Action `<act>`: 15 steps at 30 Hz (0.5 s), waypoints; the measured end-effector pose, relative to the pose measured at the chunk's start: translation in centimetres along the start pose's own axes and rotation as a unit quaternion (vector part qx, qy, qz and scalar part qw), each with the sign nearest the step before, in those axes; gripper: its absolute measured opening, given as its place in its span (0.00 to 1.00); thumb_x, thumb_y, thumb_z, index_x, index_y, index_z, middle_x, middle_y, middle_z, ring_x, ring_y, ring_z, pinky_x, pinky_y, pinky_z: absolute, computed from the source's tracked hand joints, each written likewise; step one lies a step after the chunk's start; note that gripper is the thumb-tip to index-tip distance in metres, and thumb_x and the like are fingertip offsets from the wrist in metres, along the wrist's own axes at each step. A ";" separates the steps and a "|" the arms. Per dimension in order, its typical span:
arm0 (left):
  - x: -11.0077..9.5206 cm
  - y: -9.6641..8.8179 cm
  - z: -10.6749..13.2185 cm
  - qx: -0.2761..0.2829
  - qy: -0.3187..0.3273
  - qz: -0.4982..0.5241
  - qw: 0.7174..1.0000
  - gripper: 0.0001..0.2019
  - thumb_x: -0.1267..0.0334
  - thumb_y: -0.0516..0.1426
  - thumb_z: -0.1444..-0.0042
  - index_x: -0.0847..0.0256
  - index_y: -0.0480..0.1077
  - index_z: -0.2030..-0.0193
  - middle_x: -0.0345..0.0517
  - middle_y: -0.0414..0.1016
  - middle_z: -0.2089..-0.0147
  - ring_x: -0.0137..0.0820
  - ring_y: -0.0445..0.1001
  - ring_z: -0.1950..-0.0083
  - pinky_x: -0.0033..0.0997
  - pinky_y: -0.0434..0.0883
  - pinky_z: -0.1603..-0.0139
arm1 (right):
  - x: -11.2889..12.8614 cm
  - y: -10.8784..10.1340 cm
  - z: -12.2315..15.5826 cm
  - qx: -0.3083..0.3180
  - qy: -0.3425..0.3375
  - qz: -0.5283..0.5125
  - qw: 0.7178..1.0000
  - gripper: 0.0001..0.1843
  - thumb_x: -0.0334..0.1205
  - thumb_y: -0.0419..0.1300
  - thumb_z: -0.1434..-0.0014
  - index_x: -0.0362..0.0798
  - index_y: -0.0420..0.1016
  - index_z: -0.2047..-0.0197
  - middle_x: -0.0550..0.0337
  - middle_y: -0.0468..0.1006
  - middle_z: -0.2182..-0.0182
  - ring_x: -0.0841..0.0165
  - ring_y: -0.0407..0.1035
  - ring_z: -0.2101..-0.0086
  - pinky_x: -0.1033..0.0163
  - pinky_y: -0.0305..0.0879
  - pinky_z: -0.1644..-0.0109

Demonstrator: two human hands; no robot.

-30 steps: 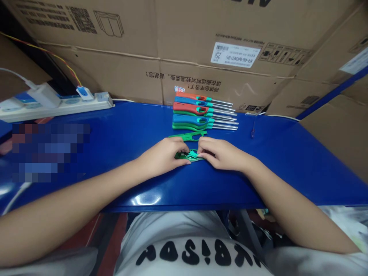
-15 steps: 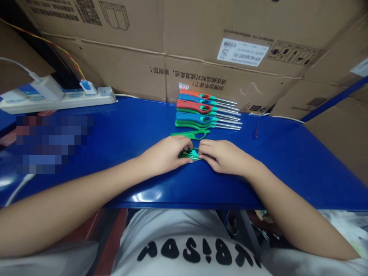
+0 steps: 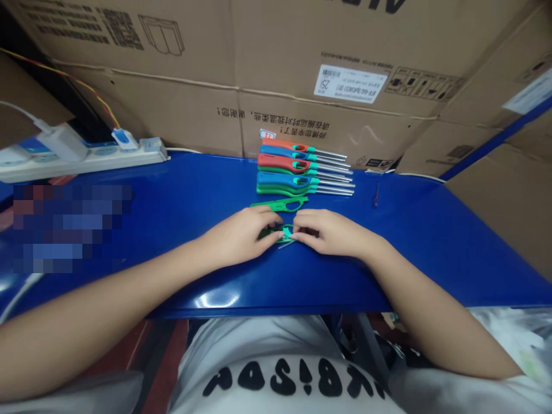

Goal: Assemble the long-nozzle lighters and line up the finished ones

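Observation:
Between my hands, low on the blue table point(image 3: 207, 221), lies an opened green utility lighter casing with a teal trigger point(image 3: 287, 232) in it. My left hand point(image 3: 254, 233) is closed round the casing's left end, thumb close to the trigger. From the other side my right hand point(image 3: 322, 231) pinches at the trigger with thumb and fingers. A thin metal piece point(image 3: 286, 245) sticks out under the fingertips on my side. The fingers hide much of the casing. Just beyond them rests a loose green casing half point(image 3: 284, 204).
Several assembled utility lighters point(image 3: 284, 181) in orange, blue, red and green are stacked behind the casing half. A small screwdriver point(image 3: 376, 198) lies to the right. A white power strip point(image 3: 99, 164) stands at the left. Large cardboard point(image 3: 194, 98) walls the table's back.
The teal trigger has shifted and shows tilted between my fingertips. A thin metal piece now pokes out on the near side. The whole view has shifted slightly.

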State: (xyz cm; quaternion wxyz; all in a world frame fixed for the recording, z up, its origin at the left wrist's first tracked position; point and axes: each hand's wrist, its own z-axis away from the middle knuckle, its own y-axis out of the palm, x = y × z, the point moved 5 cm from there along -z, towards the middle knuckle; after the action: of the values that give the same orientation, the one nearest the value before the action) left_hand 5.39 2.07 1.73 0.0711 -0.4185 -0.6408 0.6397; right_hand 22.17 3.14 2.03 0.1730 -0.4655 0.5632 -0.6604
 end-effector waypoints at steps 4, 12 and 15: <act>0.5 -0.5 -0.1 -0.008 -0.012 -0.020 1.000 0.17 0.62 0.49 0.29 0.62 0.78 0.48 0.53 0.81 0.50 0.42 0.79 0.50 0.41 0.74 0.46 | -1.3 -1.8 0.4 -0.053 -0.007 -0.075 0.996 0.11 0.44 0.59 0.31 0.46 0.77 0.61 0.59 0.78 0.67 0.70 0.69 0.67 0.66 0.63 0.61; -0.3 -0.7 0.3 0.008 0.044 -0.166 0.985 0.18 0.62 0.48 0.29 0.62 0.75 0.43 0.54 0.80 0.47 0.45 0.78 0.47 0.45 0.76 0.47 | -16.3 -12.3 7.6 -0.303 0.418 0.169 0.840 0.17 0.41 0.51 0.31 0.43 0.79 0.51 0.48 0.81 0.59 0.63 0.74 0.61 0.61 0.68 0.54; -1.4 -0.3 0.6 0.013 0.095 -0.201 0.975 0.18 0.63 0.48 0.28 0.61 0.75 0.41 0.53 0.79 0.46 0.43 0.78 0.48 0.42 0.76 0.47 | -20.8 -13.6 9.5 -0.268 0.477 0.196 0.814 0.17 0.32 0.54 0.37 0.36 0.80 0.51 0.39 0.81 0.57 0.57 0.75 0.57 0.56 0.69 0.49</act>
State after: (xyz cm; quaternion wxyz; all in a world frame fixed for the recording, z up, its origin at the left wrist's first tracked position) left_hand 5.76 0.84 2.53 0.2635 -0.3392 -0.6939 0.5779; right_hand 44.46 17.39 4.99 -0.1233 0.0002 0.8089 -0.5749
